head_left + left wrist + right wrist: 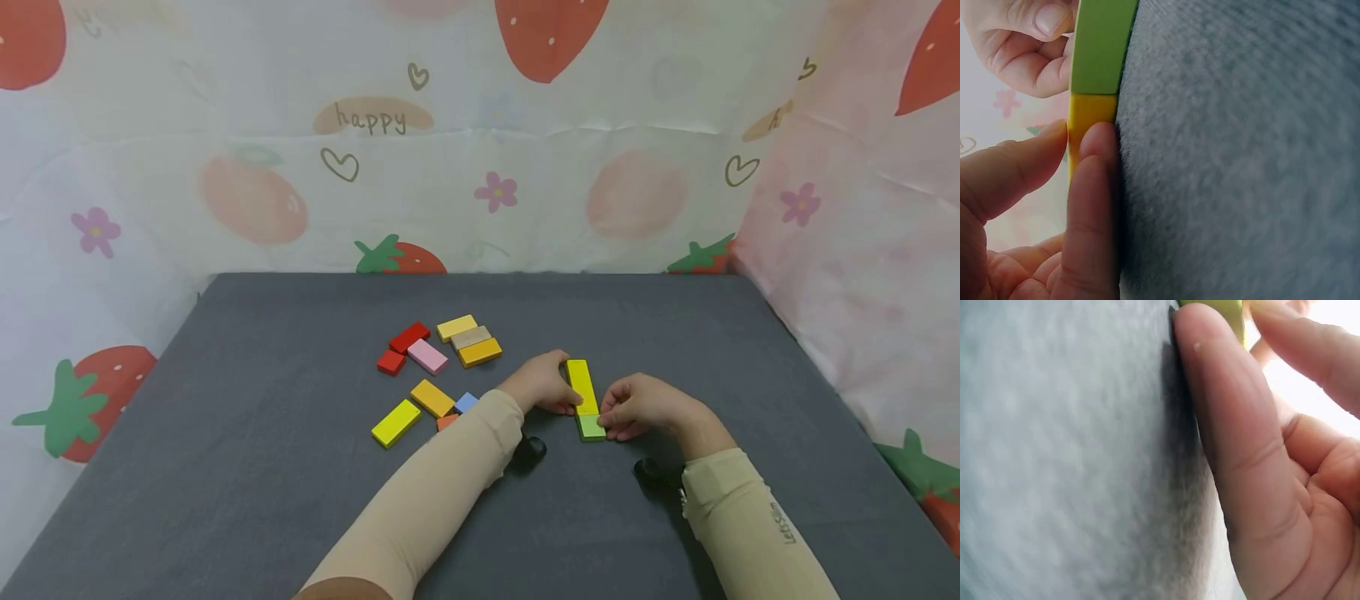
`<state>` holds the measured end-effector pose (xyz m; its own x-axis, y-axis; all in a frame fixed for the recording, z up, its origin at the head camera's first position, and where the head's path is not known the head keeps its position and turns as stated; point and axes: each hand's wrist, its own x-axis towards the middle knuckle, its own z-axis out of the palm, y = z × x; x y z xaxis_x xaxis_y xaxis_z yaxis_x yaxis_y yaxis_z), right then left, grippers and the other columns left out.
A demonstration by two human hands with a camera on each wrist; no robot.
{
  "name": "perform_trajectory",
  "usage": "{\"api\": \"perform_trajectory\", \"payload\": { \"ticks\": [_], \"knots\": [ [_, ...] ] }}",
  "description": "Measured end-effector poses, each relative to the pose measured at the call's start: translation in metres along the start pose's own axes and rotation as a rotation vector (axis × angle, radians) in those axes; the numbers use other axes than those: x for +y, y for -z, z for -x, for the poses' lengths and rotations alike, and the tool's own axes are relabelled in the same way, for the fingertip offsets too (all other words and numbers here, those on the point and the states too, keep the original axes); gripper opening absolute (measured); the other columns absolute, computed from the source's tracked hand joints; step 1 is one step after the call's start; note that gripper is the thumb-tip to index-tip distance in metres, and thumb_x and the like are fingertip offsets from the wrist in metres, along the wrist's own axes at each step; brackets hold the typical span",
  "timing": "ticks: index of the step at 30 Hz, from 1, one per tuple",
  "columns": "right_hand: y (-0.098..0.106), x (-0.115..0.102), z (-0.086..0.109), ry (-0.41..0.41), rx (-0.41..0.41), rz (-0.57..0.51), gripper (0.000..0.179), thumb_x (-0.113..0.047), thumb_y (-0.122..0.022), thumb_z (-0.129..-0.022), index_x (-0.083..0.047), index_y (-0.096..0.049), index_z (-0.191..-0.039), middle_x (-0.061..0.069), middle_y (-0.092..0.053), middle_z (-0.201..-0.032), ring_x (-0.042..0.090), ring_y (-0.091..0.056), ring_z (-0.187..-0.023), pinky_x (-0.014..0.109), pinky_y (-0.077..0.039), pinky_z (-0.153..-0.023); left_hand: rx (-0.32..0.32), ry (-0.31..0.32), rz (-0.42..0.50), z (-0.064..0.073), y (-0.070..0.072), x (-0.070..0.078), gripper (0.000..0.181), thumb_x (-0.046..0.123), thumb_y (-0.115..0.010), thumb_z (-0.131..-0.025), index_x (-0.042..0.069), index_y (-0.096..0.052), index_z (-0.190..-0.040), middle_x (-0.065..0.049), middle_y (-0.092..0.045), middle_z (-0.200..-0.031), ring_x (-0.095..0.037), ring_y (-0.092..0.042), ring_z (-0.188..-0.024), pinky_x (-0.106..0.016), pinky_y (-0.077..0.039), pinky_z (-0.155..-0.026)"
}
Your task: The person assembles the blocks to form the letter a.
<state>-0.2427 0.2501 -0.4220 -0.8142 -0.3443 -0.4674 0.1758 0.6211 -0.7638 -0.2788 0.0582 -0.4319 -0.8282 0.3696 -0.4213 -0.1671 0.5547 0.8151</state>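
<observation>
A long yellow block [581,383] lies flat on the table, end to end with a short green block [592,428] at its near end. My left hand [543,385] holds the yellow block from its left side; in the left wrist view the thumb [1022,164] and two fingers [1090,231] touch it. On the other side, my right hand [645,404] pinches the green block's right edge with thumb and fingertips. Only a corner of the green block [1225,315] shows in the right wrist view, behind a finger.
Left of my hands lie a red block [409,337], a smaller red one [391,362], a pink [427,357], a tan [471,337] and several yellowish blocks. My left sleeve [442,492] partly covers an orange block [446,422] and a blue block [466,402]. A patterned cloth [555,225] borders the grey table [225,500].
</observation>
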Motion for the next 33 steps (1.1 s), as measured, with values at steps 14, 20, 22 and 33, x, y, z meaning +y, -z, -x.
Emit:
{"api": "perform_trajectory", "payload": {
  "ticks": [14,20,22,33],
  "knots": [
    [0.012,-0.009,-0.018,-0.018,0.103,0.06,0.019,-0.014,-0.067,-0.091,0.001,-0.065,-0.104,0.008,-0.067,-0.093,0.017,-0.064,-0.079,0.034,-0.057,-0.077,0.088,-0.105,-0.308,0.029,0.045,-0.007,0.06,0.025,-0.073,-0.088,0.015,-0.049,-0.142,-0.008,-0.054,-0.14,-0.02,-0.061,-0.099,-0.038,-0.048,-0.098],
    [0.013,-0.011,-0.024,-0.015,0.082,0.048,0.021,-0.014,-0.066,-0.092,0.0,-0.063,-0.106,0.009,-0.066,-0.096,0.019,-0.065,-0.082,0.034,-0.057,-0.079,0.088,-0.121,-0.264,0.051,0.068,-0.016,0.049,0.021,-0.071,-0.089,0.011,-0.055,-0.134,-0.004,-0.07,-0.096,-0.014,-0.063,-0.078,-0.029,-0.053,-0.077],
    [0.014,-0.011,-0.026,-0.016,0.07,0.041,0.02,-0.016,-0.066,-0.092,-0.001,-0.063,-0.104,0.009,-0.065,-0.094,0.019,-0.065,-0.082,0.034,-0.057,-0.078,0.089,-0.137,-0.267,0.059,0.076,-0.018,0.048,0.02,-0.071,-0.089,0.009,-0.056,-0.133,-0.003,-0.068,-0.086,-0.014,-0.063,-0.076,-0.027,-0.051,-0.071],
    [0.014,-0.015,-0.036,-0.072,0.072,0.049,0.018,-0.019,-0.068,-0.091,-0.002,-0.063,-0.093,0.005,-0.062,-0.085,0.017,-0.061,-0.074,0.029,-0.056,-0.073,0.1,-0.092,-0.365,0.09,0.102,-0.041,0.026,0.017,-0.074,-0.086,0.009,-0.067,-0.11,-0.003,-0.065,-0.089,-0.017,-0.057,-0.08,-0.025,-0.049,-0.068]
  ]
}}
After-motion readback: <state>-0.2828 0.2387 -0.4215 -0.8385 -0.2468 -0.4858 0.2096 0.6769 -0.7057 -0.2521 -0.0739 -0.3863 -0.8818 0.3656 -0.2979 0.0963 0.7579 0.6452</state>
